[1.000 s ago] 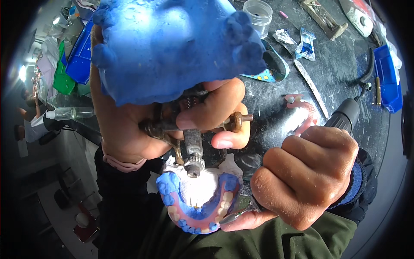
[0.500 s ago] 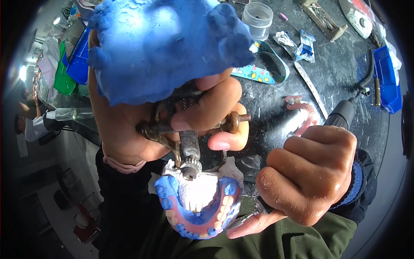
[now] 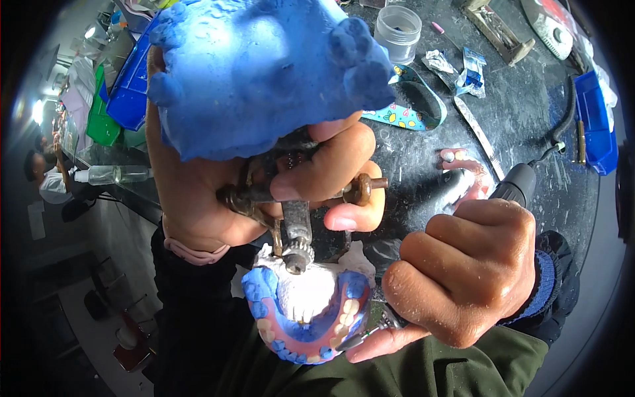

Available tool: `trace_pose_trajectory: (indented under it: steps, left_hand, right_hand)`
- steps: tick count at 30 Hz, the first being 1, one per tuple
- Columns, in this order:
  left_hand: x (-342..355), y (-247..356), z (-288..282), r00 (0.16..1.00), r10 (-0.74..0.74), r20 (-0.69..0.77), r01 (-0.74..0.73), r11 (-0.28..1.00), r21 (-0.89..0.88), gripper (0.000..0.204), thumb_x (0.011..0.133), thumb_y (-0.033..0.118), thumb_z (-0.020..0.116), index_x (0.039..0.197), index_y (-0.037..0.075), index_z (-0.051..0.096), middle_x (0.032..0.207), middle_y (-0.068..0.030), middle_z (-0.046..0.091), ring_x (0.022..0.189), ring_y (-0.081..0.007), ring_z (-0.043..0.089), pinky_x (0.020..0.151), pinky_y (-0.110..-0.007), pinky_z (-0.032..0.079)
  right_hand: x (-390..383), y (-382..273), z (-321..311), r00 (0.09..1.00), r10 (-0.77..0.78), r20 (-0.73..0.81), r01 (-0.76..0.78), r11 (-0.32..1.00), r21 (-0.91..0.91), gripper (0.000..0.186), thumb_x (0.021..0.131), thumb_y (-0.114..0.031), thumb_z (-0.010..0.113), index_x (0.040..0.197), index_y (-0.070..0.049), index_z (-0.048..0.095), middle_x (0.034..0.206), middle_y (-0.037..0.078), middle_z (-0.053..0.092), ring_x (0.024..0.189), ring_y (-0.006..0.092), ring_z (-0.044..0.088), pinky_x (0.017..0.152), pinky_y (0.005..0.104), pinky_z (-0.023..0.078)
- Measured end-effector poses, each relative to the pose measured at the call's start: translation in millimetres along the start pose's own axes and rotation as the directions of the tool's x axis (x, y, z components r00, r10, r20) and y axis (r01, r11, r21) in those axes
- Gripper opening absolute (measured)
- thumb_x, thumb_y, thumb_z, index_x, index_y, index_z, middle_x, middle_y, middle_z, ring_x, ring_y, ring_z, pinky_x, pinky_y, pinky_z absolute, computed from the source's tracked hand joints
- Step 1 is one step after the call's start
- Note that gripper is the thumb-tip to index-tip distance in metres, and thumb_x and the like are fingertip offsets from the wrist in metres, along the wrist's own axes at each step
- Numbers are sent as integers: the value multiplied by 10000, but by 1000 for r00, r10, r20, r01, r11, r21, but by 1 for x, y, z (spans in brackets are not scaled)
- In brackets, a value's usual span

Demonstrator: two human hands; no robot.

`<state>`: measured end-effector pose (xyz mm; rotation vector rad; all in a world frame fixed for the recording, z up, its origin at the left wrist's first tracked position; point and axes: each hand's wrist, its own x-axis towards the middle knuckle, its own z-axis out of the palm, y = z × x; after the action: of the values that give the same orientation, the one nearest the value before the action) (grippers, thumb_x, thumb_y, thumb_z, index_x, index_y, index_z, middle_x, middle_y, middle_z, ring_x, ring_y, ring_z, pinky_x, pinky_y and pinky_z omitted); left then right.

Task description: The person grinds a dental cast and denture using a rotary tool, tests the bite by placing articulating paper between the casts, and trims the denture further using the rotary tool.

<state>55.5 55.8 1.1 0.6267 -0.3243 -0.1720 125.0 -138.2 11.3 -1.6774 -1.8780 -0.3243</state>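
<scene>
My left hand (image 3: pixel 198 198) grips a brown metal dental articulator (image 3: pixel 297 225), fingers wrapped round its hinge and crossbar. On its raised upper part sits a blue dental cast (image 3: pixel 251 86). The lower part carries a blue and white cast with a pink denture base (image 3: pixel 271 336) set with cream teeth (image 3: pixel 346 319). My right hand (image 3: pixel 463 271) is closed around a dark corded handpiece (image 3: pixel 519 184), whose rear end shows above the fist. Its pointed metal tip (image 3: pixel 354 341) lies at the front right of the denture's outer edge, by the teeth; whether it touches is unclear. My right thumb rests beside the tip.
On the dark bench lie a pink partial denture (image 3: pixel 473 175), a metal spatula (image 3: pixel 477 135), a patterned lanyard (image 3: pixel 407 118) and torn wrappers (image 3: pixel 469 73). A clear cup (image 3: pixel 397 36) and another articulator (image 3: pixel 496 30) stand farther back. Blue bins (image 3: pixel 598 126) flank the bench. Another person (image 3: pixel 56 182) is at far left.
The handpiece tip has shifted left, closer in on the denture's front right edge, and my right hand has moved slightly left. My left hand still holds the articulator, slightly farther right in view.
</scene>
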Motion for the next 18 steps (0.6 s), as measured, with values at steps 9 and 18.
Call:
trace_pose_trajectory:
  steps: [9,18]
  left_hand:
    - [-3,11,-6,996,-57,74,48,992,120,709,589,-206,556,1188,145,408,950,14,338,606,-61,410,624,-329,384]
    - [-8,-5,-8,995,101,15,-101,994,37,705,632,-191,527,1204,211,429,943,24,342,610,-56,411,615,-331,381]
  right_hand:
    - [-1,1,4,998,-49,-41,49,999,-8,654,689,-698,591,489,-124,350,443,-46,284,336,72,273,339,225,168]
    - [-1,2,4,997,-52,-59,51,998,-21,664,694,-714,582,485,-119,375,433,-44,320,332,68,297,339,218,181]
